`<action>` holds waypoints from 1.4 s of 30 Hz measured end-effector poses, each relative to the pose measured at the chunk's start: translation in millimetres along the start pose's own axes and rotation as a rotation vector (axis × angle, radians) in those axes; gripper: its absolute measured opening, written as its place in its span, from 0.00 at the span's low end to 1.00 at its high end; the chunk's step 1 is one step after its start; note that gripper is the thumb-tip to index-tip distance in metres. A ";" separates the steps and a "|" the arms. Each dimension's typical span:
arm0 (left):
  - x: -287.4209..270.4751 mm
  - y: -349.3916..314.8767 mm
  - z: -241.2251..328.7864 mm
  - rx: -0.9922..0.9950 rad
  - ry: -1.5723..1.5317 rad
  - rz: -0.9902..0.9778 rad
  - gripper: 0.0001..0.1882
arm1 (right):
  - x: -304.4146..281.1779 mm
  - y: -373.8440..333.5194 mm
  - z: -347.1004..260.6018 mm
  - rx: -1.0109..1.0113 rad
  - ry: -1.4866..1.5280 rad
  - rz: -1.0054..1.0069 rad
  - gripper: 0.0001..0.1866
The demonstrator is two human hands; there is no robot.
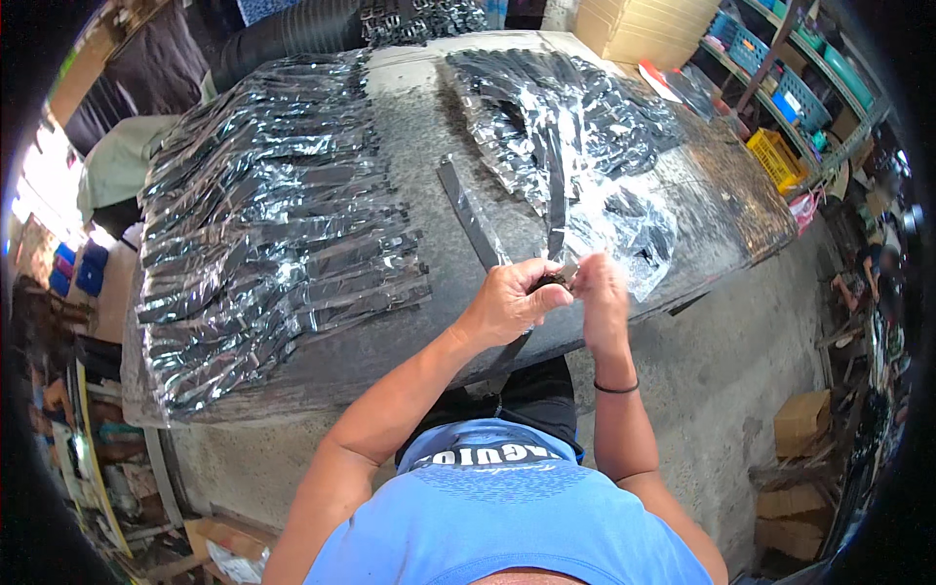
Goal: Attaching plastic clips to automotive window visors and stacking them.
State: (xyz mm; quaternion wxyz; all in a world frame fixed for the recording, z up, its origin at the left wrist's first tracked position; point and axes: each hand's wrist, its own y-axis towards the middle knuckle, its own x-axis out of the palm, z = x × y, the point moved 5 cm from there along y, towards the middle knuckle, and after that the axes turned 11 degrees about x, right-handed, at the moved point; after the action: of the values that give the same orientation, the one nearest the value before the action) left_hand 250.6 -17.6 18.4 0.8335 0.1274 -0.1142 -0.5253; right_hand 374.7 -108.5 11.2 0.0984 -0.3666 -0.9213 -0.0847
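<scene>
- A small dark piece is held near the close edge of the table. It is gripped by the left hand, with the thumb bent over it.
- The right hand is blurred. It is seen just beside the piece, but whether anything is gripped by it cannot be told.
- A dark strip is laid on the table, and its near end is seen right by the left hand.
- The piece is best held firmly, but not squashed, so that small, careful moves can be made by the right hand.
- The strip is best kept flat. The loose clear plastic is best kept out of the way, as it could easily get caught.
- Many dark strips and shiny clear wrap are seen in the left pile. More are heaped in the far pile.
- A big cardboard box is seen at the back. What is in it cannot be told.
- Blue and other bright things are kept in a blue basket on the shelf.
- A yellow crate is set lower down. What is in it cannot be made out.
</scene>
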 end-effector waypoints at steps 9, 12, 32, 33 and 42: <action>-5.3 -5.3 -6.0 0.228 0.096 -0.032 0.15 | 19.4 5.5 10.7 0.326 0.257 -0.150 0.12; -5.1 -3.8 2.5 0.375 0.291 -0.103 0.16 | 18.1 3.9 -5.1 0.200 -0.008 -0.119 0.10; 5.7 -11.4 -6.9 0.187 -0.159 0.201 0.13 | 13.7 -2.4 -13.6 -0.039 -0.164 -0.154 0.15; 3.9 -12.1 -5.1 0.224 -0.212 0.258 0.12 | 14.1 -3.4 -14.9 -0.054 -0.187 -0.150 0.15; 1.7 -19.5 -8.9 0.197 -0.089 0.225 0.12 | 14.3 -5.4 -8.7 -0.148 -0.300 -0.176 0.15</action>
State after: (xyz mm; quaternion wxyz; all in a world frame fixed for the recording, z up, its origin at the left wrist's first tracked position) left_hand 237.8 -26.4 3.6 0.8648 0.1715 -0.2156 -0.4199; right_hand 361.8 -105.0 22.6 -0.0750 -0.2994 -0.9454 -0.1051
